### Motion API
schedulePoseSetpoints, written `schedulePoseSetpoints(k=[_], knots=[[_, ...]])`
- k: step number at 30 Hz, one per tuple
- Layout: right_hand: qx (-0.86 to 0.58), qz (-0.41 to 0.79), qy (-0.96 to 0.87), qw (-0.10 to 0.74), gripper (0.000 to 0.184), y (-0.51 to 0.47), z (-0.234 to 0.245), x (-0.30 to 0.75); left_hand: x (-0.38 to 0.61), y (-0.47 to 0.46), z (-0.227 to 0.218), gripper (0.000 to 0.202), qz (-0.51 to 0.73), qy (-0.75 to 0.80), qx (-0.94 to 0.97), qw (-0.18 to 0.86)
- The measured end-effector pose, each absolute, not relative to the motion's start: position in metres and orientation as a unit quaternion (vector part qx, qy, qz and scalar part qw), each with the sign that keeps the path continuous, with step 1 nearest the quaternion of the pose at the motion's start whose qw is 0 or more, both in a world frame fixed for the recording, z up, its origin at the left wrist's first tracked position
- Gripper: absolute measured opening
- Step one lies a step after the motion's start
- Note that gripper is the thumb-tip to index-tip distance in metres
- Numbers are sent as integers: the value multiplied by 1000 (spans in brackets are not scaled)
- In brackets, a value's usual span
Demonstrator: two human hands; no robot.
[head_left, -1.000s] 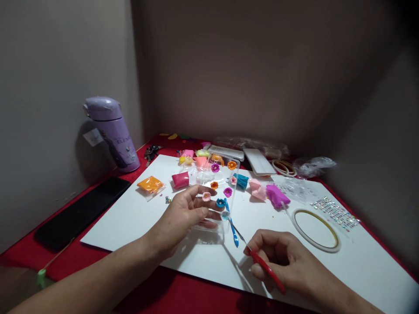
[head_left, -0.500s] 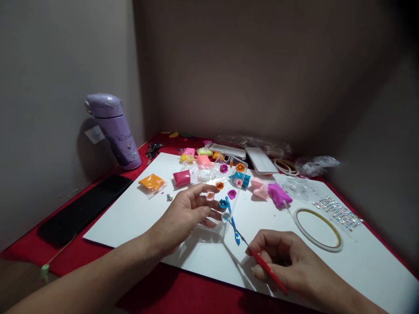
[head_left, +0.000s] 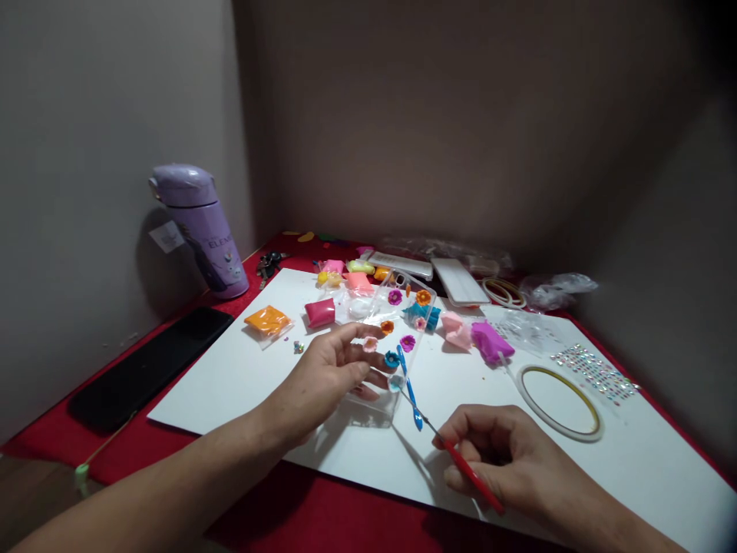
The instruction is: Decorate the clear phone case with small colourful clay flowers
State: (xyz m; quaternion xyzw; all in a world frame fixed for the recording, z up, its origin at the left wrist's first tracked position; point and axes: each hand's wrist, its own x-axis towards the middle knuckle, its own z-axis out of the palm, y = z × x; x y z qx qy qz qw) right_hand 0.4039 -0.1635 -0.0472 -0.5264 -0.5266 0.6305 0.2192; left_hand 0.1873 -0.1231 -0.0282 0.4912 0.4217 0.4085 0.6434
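Note:
My left hand (head_left: 325, 380) grips a clear phone case (head_left: 385, 353) by its near left edge and holds it over the white sheet (head_left: 242, 376). Small clay flowers in pink, orange, magenta and blue (head_left: 392, 358) sit on the case. My right hand (head_left: 500, 461) pinches a thin red-handled tool (head_left: 469, 475). Its metal tip reaches a small blue blob at the case's near right edge. A blue sculpting tool (head_left: 410, 388) lies on the sheet beside the case.
Bags of coloured clay (head_left: 318, 313) lie behind the case, orange (head_left: 266, 320) at the left, pink and purple (head_left: 489, 342) at the right. A tape ring (head_left: 560, 403) and a rhinestone sheet (head_left: 593, 374) lie right. A purple bottle (head_left: 204, 230) and a black phone (head_left: 147, 367) are left.
The case's far end has swung a little to the right in my left hand. My right hand stays in place with the tool tip at the case's edge.

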Motion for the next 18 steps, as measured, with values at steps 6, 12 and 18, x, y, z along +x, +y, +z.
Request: schedulePoseSetpoints(k=[6,12,18], knots=[[-514,639,-533,208,32,-163,-47,408,185,-119,-28,40,424,442,483,626],[-507,626,-546,230,35,-162,-49,413,182,-118,-27,38,414,443,483,632],[-489,639,-561,196,32,-162,-53,419,182,-118,-26,45,407,445,488,630]])
